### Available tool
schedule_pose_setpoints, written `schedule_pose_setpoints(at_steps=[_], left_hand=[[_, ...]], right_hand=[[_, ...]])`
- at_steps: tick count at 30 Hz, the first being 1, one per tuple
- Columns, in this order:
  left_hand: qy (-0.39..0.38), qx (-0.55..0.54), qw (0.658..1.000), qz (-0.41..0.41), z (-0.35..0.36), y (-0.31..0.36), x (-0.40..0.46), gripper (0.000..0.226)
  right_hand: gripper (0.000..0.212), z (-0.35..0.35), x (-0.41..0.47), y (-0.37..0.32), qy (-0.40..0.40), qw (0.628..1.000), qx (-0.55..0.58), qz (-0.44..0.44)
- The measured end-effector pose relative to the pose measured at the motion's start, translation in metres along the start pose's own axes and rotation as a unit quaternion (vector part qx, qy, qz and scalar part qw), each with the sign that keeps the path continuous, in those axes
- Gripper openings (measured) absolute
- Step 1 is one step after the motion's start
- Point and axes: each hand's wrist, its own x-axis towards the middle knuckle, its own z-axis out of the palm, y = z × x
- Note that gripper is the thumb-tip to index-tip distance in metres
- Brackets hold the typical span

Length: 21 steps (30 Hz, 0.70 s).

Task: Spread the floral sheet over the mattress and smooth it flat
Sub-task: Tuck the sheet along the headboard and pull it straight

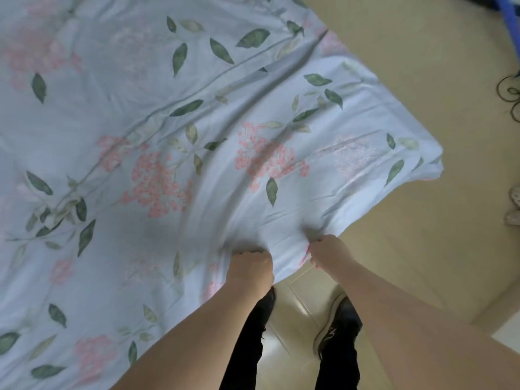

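Note:
The floral sheet, pale blue with pink blossoms and green leaves, covers the mattress across most of the view. Long creases run diagonally from its near edge toward the far right. My left hand is a fist closed on the sheet's near edge. My right hand pinches the same edge a short way to the right. The fabric between and around both hands is bunched and pulled taut. A sheet corner hangs over the bed's right corner. The mattress itself is hidden under the sheet.
Beige tiled floor lies right of the bed. My legs in dark trousers and dark shoes stand at the bed's edge. Pale shoes and a dark cable sit at the right border. A blue bar crosses the top right.

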Motion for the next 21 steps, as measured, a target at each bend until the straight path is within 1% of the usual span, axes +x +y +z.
schedule_pose_setpoints(at_steps=[2, 4, 5, 6, 8, 10, 11, 13, 14, 15, 16, 17, 19, 21], left_hand=[[0.006, -0.004, 1.0, -0.021, 0.001, 0.007, -0.006, 0.048], [-0.015, 0.004, 1.0, -0.017, -0.011, 0.029, -0.011, 0.052], [-0.035, 0.004, 0.999, -0.01, -0.018, 0.04, -0.013, 0.048], [-0.062, -0.005, 0.998, 0.003, -0.023, 0.052, -0.012, 0.041], [-0.131, -0.026, 0.991, 0.021, -0.041, 0.078, -0.006, 0.031], [-0.176, -0.035, 0.983, 0.021, -0.061, 0.093, -0.001, 0.029], [-0.18, -0.047, 0.982, 0.013, -0.075, 0.099, 0.002, 0.029], [-0.155, -0.065, 0.986, 0.006, -0.105, 0.104, 0.01, 0.027], [-0.142, -0.076, 0.987, 0.004, -0.117, 0.104, 0.014, 0.024], [-0.132, -0.091, 0.987, -0.001, -0.129, 0.106, 0.019, 0.018], [-0.129, -0.103, 0.986, -0.01, -0.138, 0.108, 0.024, 0.012], [-0.123, -0.11, 0.986, -0.019, -0.145, 0.11, 0.028, 0.009], [-0.098, -0.1, 0.99, -0.032, -0.157, 0.117, 0.042, 0.01], [-0.072, -0.088, 0.993, -0.037, -0.166, 0.126, 0.057, 0.018]], right_hand=[[0.014, -0.015, -0.013, 0.008, -0.015, 0.998, -0.056, -0.001], [0.018, -0.038, -0.027, 0.025, -0.028, 0.992, -0.124, 0.013], [0.022, -0.048, -0.032, 0.031, -0.029, 0.986, -0.161, 0.011], [0.021, -0.057, -0.034, 0.038, -0.031, 0.984, -0.174, 0.016], [0.013, -0.082, -0.037, 0.043, -0.044, 0.984, -0.173, 0.01], [0.009, -0.102, -0.035, 0.042, -0.07, 0.981, -0.177, -0.024], [0.01, -0.116, -0.034, 0.041, -0.08, 0.98, -0.178, -0.036], [0.017, -0.146, -0.034, 0.037, -0.091, 0.971, -0.207, -0.077], [0.015, -0.16, -0.032, 0.038, -0.087, 0.968, -0.215, -0.095], [0.016, -0.178, -0.027, 0.038, -0.065, 0.967, -0.222, -0.104], [0.022, -0.195, -0.021, 0.037, -0.042, 0.964, -0.239, -0.108], [0.024, -0.209, -0.016, 0.035, -0.031, 0.963, -0.251, -0.093], [0.023, -0.237, -0.002, 0.032, -0.002, 0.958, -0.277, -0.077], [0.033, -0.258, 0.016, 0.03, 0.035, 0.954, -0.292, -0.061]])
